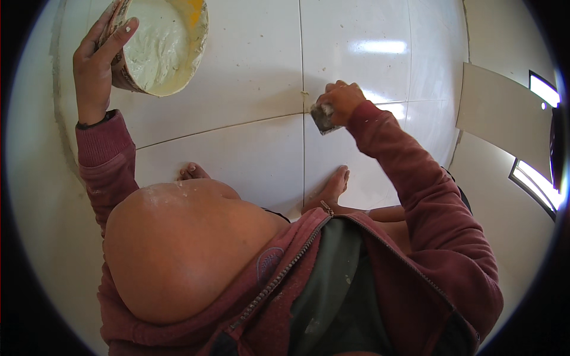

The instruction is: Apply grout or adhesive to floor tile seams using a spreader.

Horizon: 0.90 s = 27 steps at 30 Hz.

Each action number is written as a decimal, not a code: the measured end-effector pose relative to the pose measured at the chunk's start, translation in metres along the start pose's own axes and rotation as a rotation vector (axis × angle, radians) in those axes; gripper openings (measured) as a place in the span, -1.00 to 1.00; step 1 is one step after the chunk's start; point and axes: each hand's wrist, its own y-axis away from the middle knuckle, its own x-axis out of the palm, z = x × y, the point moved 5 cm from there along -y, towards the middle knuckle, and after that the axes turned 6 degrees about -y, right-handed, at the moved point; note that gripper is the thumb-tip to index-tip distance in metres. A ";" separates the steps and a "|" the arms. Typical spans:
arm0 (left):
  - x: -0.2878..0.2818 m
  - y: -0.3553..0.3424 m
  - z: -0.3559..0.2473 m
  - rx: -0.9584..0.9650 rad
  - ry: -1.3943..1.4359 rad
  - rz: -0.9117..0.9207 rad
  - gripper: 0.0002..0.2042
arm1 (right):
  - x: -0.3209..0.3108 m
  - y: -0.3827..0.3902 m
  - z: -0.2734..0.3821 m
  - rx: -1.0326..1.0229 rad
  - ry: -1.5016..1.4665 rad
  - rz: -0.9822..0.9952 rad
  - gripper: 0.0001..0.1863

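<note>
A round tub point(127, 82) of pale, creamy paste point(155, 44) is at the upper left, tipped so that its mouth faces me. My left hand point(98, 56) grips its left side, thumb at the rim and fingers behind the wall. Right of the middle, my right hand point(344, 99) is closed round a small grey scraper point(323, 120) with paste smeared on it. Its blade hangs down close to a joint between floor tiles; I cannot tell whether it touches. A dab of paste point(304, 94) lies on that joint just left of the hand.
Glossy white floor tiles point(237, 65) spread beneath me, with dark joints crossing near my right hand. My bare feet point(193, 172) rest on them. A wall point(35, 148) runs along the left, and a pale door panel point(504, 115) stands at the right. My bent knee point(184, 249) fills the lower left.
</note>
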 end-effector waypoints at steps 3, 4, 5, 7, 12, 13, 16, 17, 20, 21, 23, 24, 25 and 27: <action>0.002 0.001 0.007 -0.029 0.017 0.006 -0.54 | -0.020 -0.003 -0.007 -0.019 -0.214 -0.326 -0.69; 0.003 0.001 0.009 -0.021 0.016 0.010 -0.54 | -0.022 -0.006 -0.004 -0.097 -0.217 -0.339 -0.70; 0.003 0.000 0.010 -0.003 0.011 0.007 -0.54 | -0.025 -0.008 -0.005 -0.097 -0.216 -0.340 -0.70; -0.001 -0.003 0.011 0.037 -0.006 -0.017 -0.55 | -0.013 -0.016 -0.005 -0.020 -0.003 -0.033 -0.65; -0.006 -0.007 0.020 -0.011 -0.014 -0.010 -0.56 | -0.029 -0.025 -0.003 -0.025 -0.155 -0.197 -0.64; -0.006 -0.008 0.018 0.030 -0.014 -0.005 -0.56 | -0.031 -0.025 -0.002 -0.048 -0.161 -0.232 -0.64; -0.007 -0.007 0.016 0.079 -0.026 -0.013 -0.55 | -0.027 -0.028 -0.007 0.003 -0.014 -0.104 -0.64; -0.006 -0.006 0.016 0.081 -0.036 -0.020 -0.55 | -0.032 -0.027 -0.007 -0.021 -0.050 -0.194 -0.67; -0.006 -0.005 0.022 -0.066 0.059 -0.052 -0.55 | -0.032 -0.029 -0.010 -0.015 -0.042 -0.175 -0.71; -0.007 -0.004 0.021 -0.065 0.057 -0.059 -0.55 | -0.028 -0.030 -0.012 0.037 0.019 -0.086 -0.72; -0.006 -0.005 0.017 -0.003 0.030 -0.045 -0.55 | -0.030 -0.032 -0.012 0.017 -0.072 -0.106 -0.73; -0.005 -0.006 0.017 -0.004 0.033 -0.043 -0.55 | -0.035 -0.031 -0.011 -0.001 -0.104 -0.203 -0.73; -0.005 -0.006 0.018 -0.012 0.040 -0.045 -0.55 | -0.037 -0.031 -0.011 0.002 -0.142 -0.241 -0.73; -0.007 -0.007 0.020 -0.014 0.043 -0.053 -0.55 | -0.037 -0.029 -0.011 0.024 -0.132 -0.238 -0.72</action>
